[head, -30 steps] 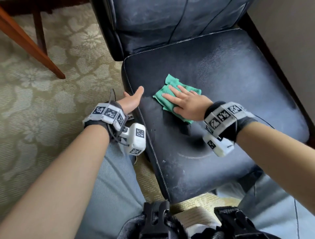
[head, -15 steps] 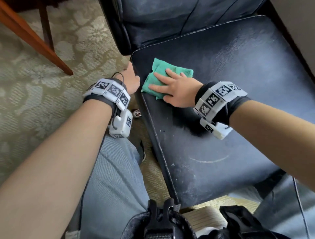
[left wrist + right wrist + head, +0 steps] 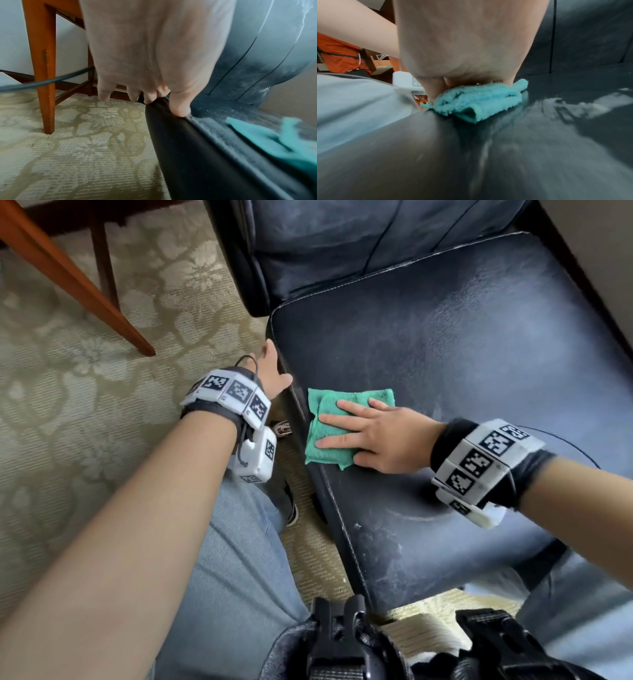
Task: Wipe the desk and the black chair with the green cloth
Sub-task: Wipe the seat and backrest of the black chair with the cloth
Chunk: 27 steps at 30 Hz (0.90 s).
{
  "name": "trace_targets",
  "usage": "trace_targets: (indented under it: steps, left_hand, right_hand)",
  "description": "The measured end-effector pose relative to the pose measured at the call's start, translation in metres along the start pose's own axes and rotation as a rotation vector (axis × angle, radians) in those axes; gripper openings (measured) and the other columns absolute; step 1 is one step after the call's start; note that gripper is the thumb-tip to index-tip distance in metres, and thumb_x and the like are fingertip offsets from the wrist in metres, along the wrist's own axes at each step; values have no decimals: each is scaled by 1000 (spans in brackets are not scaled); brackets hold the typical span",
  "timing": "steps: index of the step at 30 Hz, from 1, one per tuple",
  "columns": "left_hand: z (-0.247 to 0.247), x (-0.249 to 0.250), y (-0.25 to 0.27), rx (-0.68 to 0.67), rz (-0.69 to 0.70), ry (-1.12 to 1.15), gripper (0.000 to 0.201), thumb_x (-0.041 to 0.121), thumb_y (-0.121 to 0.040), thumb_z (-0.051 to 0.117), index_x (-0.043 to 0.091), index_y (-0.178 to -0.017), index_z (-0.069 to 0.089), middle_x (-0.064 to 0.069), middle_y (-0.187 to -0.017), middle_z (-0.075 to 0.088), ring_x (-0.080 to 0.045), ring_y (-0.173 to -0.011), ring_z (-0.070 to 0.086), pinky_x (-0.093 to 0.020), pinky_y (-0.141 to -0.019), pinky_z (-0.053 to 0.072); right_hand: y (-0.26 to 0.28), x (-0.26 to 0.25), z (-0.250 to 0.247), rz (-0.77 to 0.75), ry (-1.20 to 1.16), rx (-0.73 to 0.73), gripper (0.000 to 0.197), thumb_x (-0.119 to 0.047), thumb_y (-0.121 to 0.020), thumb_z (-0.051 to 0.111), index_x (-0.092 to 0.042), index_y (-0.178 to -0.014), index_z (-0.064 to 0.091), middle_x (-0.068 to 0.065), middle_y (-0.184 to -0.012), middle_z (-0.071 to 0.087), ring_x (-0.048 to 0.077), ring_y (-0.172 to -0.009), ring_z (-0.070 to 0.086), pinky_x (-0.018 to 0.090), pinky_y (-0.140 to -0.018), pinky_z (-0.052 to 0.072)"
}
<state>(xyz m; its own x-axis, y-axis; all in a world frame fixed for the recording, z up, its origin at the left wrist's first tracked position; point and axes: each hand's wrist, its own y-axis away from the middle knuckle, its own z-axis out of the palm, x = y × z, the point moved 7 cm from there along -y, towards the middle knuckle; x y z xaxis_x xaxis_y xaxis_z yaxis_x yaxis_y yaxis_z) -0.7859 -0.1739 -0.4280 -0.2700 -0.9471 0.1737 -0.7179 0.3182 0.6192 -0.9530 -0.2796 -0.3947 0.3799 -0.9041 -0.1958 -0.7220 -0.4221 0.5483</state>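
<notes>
Right hand (image 3: 380, 436) presses green cloth (image 3: 329, 436) on black chair (image 3: 462, 364).

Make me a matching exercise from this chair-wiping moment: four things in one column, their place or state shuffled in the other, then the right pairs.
Things:
1. green cloth
2. right hand
3. left hand
4. wooden leg

Places or states:
A. stands on the patterned carpet
B. grips the left edge of the chair seat
C. lies folded on the seat near its left edge
D. presses flat on the cloth, fingers straight

Pairs: 1-C, 2-D, 3-B, 4-A
</notes>
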Motion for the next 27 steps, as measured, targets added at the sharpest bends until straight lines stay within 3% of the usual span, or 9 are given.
trace_targets:
  steps: [8, 13, 18, 23, 27]
  left_hand:
    - [-5, 8, 6, -32, -28, -75, 68, 23, -103, 34, 10, -149, -14, -16, -158, 2, -37, -142, 17, -47, -112, 23]
    - [-4, 3, 6, -42, -17, -50, 74, 33, -101, 38, 12, -150, -13, -14, -157, 14, -34, -145, 3, -48, -114, 19]
    - [-6, 7, 7, -33, -41, -82, 76, 37, -100, 39, 10, -150, -12, -21, -151, 26, -41, -138, 22, -52, -108, 28]
    - [-8, 8, 6, -15, -58, -80, 77, 37, -100, 40, 11, -150, -12, -22, -150, 29, -40, -134, 32, -50, -105, 33]
    - [-6, 7, 3, -27, -69, -53, 78, 35, -100, 42, 14, -150, -14, -25, -148, 31, -41, -130, 37, -52, -103, 34]
  right_hand:
    - [-57, 9, -43, 14, -105, 45, 55, -27, -97, 40, -39, -147, 20, -13, -158, 0, 15, -146, -8, 46, -119, 0]
    - [-20, -20, -16, -159, 4, -43, 54, -27, -97, 39, -45, -145, 21, -15, -158, 1, 15, -146, -10, 36, -120, 1]
    - [26, -35, 19, -266, -43, -167, 52, -27, -101, 34, -47, -145, 17, -20, -156, -4, 7, -144, -16, 29, -116, -12]
    - [19, -11, 13, -174, -57, -88, 51, -29, -102, 31, -47, -146, 11, -19, -156, -7, 5, -144, -9, 31, -119, -5]
    - [-4, 38, -13, 71, -139, 41, 52, -28, -102, 32, -38, -148, 11, -7, -159, -4, 14, -147, -3, 36, -120, 3]
